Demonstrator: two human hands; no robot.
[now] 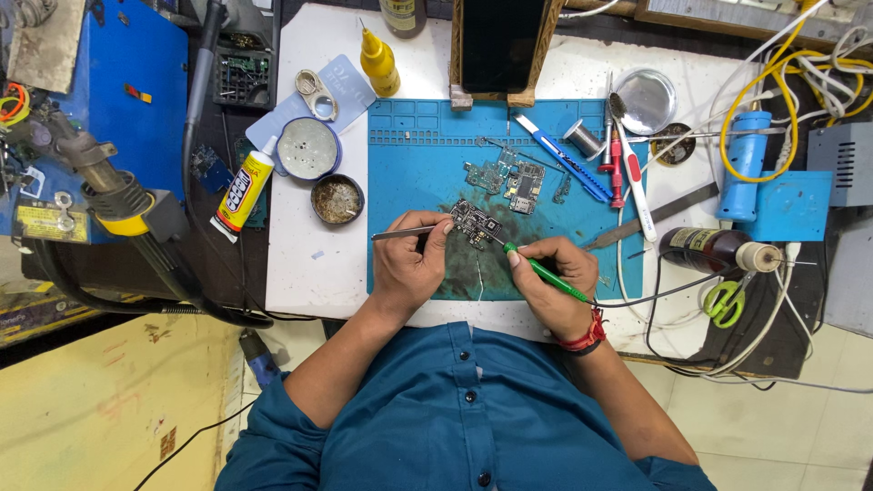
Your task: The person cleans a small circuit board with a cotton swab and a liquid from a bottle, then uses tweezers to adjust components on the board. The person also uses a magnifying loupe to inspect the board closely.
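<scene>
A small dark circuit board lies on the blue work mat. My left hand pinches metal tweezers, their tips pointing right at the board's left edge. My right hand grips a green-handled soldering iron like a pen, its tip touching the board's right side. A thin cable runs from the iron off to the right. Two more bare boards lie further back on the mat.
On the white bench: a yellow squeeze bottle, a glue tube, two round tins, a solder spool, a blue knife, red-handled tools, a metal dish, a brown bottle, green scissors. A hot-air gun rests left.
</scene>
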